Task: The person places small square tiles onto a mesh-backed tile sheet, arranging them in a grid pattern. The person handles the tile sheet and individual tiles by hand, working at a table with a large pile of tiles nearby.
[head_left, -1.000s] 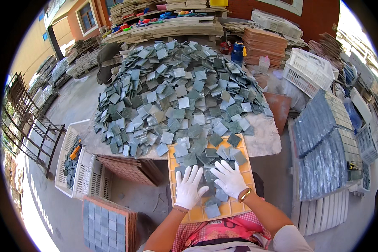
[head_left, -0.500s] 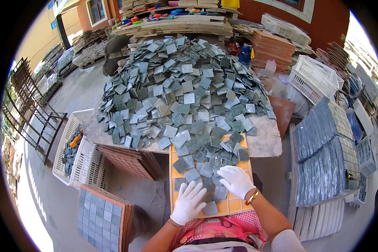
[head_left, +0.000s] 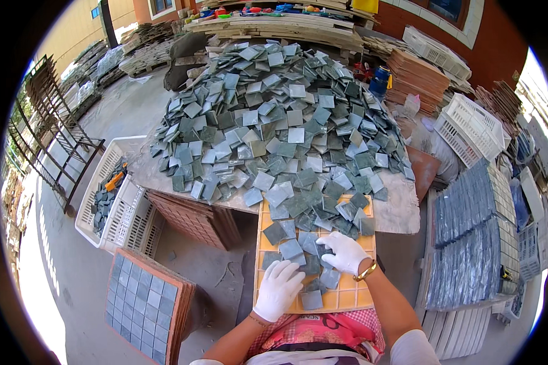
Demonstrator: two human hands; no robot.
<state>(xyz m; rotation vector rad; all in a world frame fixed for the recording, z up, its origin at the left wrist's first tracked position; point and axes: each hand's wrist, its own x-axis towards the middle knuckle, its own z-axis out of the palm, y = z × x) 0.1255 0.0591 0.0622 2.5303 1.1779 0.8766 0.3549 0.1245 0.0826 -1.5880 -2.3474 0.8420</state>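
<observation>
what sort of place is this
It looks like a tile workshop or yard, probably semi-outdoor: there's a big heap of loose tiles, a yellow gridded tray partly covered with more, and a panel of tiles laid in neat rows.

Beyond my worktop's (head_left: 402,214) far right corner I see a red wall (head_left: 504,50) with a window (head_left: 447,7); sunlight (head_left: 25,298) strikes the grey floor (head_left: 79,274) past its left edge.

A big pile of flat, square, grey-green stone tiles (head_left: 274,121) sits on the wide, pale, dusty table (head_left: 402,214), reaching its near edge.
</observation>
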